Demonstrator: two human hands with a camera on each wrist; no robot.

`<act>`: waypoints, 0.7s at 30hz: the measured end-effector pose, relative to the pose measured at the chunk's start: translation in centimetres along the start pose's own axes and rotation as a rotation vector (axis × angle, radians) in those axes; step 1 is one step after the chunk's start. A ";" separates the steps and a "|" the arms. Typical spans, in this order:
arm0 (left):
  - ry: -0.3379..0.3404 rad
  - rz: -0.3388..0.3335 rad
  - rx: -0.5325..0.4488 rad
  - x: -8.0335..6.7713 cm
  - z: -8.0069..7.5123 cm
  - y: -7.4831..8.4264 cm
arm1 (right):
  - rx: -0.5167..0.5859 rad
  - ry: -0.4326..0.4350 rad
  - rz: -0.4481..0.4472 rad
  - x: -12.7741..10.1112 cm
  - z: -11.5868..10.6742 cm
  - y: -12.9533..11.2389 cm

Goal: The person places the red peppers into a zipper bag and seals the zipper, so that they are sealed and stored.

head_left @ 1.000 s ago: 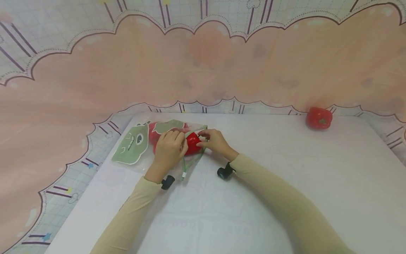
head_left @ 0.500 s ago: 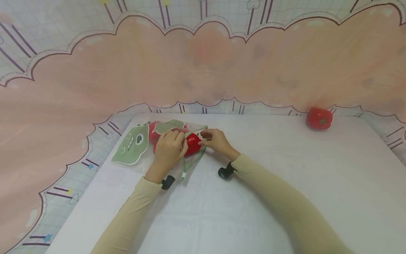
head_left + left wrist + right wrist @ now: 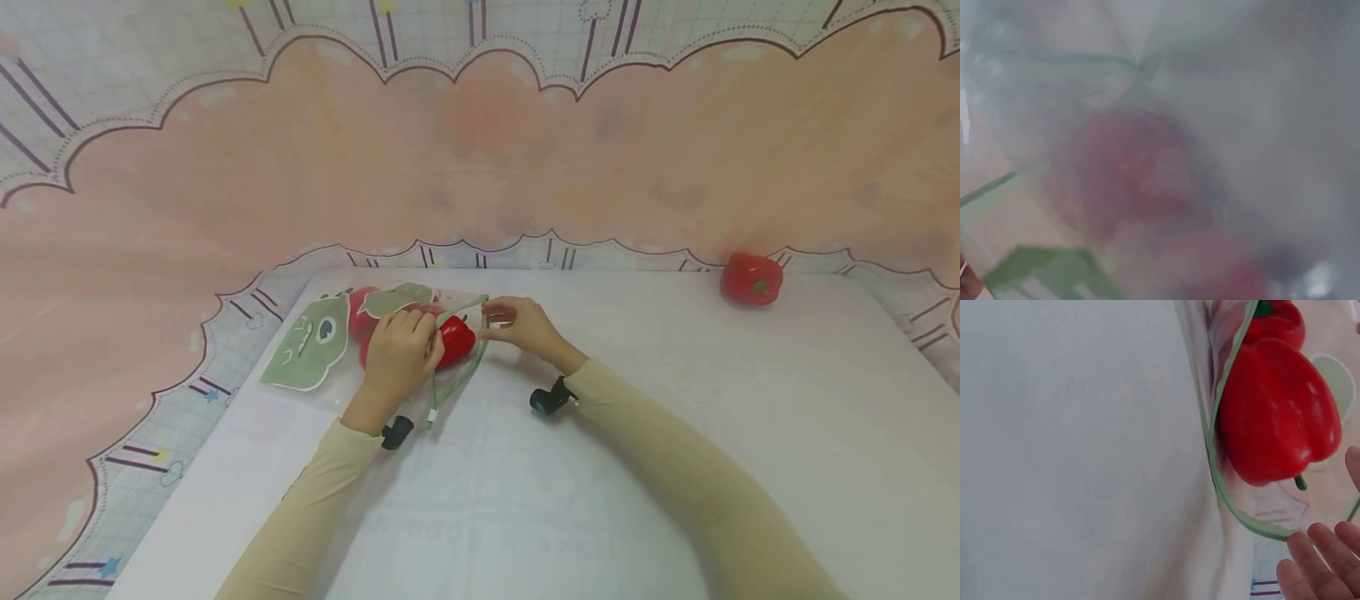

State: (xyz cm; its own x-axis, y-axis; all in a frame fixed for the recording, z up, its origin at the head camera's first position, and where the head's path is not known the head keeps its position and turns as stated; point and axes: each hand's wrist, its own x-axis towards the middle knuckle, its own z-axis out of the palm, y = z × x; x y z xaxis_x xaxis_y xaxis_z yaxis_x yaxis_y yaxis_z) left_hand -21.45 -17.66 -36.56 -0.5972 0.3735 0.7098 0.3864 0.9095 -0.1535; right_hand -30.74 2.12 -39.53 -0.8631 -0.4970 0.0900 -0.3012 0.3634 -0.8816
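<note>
A clear zip bag (image 3: 352, 350) with a green rim lies left of centre in our head view, on the white table (image 3: 675, 433), and a red pepper (image 3: 455, 339) sits just inside its open mouth; our right wrist view shows the same pepper (image 3: 1275, 419) in the upper right of the frame, with the bag's green rim (image 3: 1222, 487) curving around its left side and a second red shape above it, deeper in the bag. Our left hand (image 3: 397, 354) lies on the bag with fingers curled over the near lip, gripping the plastic beside the pepper. Our right hand (image 3: 521, 327) is just right of the mouth and pinches the far end of the rim between fingertips and thumb. The two hands are near each other with the pepper between them. The bag is printed with green cartoon shapes, one a face (image 3: 309, 350) at its left end; we can read no writing on it. The left wrist view is only a blur of plastic and red. A second pepper (image 3: 752, 278) lies well apart at the table's far right edge, before a pink scalloped backdrop (image 3: 480, 167).
</note>
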 end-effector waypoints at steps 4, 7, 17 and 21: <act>0.004 0.000 -0.007 -0.1 -0.1 0.1 | -0.020 0.001 -0.001 -0.3 -0.7 0.0; -0.001 -0.002 -0.013 -0.1 -0.1 0.1 | -0.025 0.000 -0.014 -0.6 -1.4 0.0; -0.017 -0.011 -0.016 -0.2 0.0 0.1 | -0.055 -0.012 -0.005 -1.7 -4.2 -0.7; -0.025 -0.014 -0.022 -0.3 0.0 0.1 | -0.068 -0.020 0.007 -2.2 -5.4 -1.0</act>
State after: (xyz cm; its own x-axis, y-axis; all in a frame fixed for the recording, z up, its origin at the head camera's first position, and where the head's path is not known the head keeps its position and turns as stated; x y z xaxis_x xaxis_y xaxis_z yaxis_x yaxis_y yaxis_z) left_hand -21.22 -17.67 -36.77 -0.6200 0.3656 0.6942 0.3930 0.9105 -0.1285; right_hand -30.75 7.12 -36.29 -0.8573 -0.5094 0.0737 -0.3223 0.4196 -0.8486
